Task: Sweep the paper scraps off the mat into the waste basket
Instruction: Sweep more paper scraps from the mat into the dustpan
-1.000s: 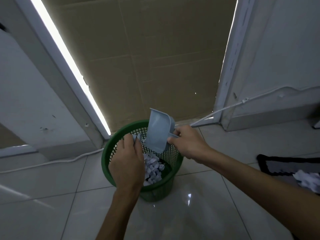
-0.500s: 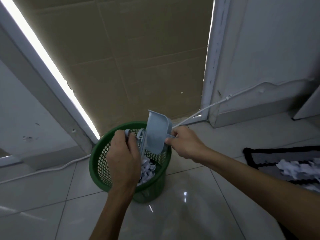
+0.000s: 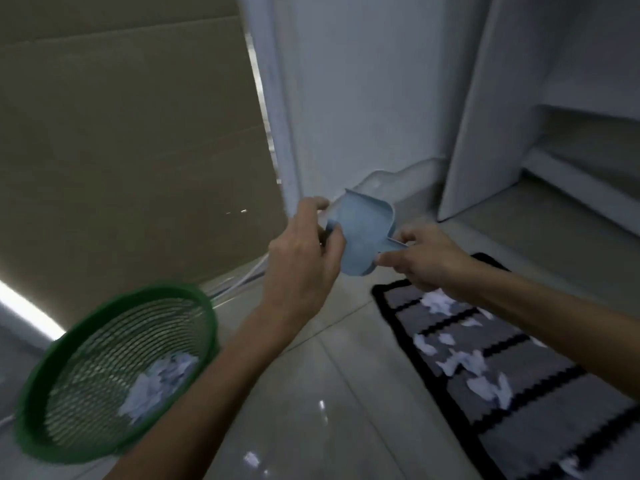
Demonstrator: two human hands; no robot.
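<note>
A pale blue dustpan is held up in the air, between the basket and the mat, its scoop looking empty. My right hand grips its handle. My left hand is curled beside the pan's left edge around a small brush that is almost hidden in the fist. The green mesh waste basket stands at the lower left with white paper scraps at its bottom. The grey mat with black stripes lies on the floor at the right, with several white scraps strewn over it.
Glossy floor tiles lie between basket and mat, with one stray scrap near the bottom. A cardboard sheet fills the doorway on the left. A white cable runs along the floor. White wall and shelving stand behind the mat.
Both hands have carried the dustpan from over the basket to the right, toward the mat. The view has swung right, so the basket now sits at the lower left.
</note>
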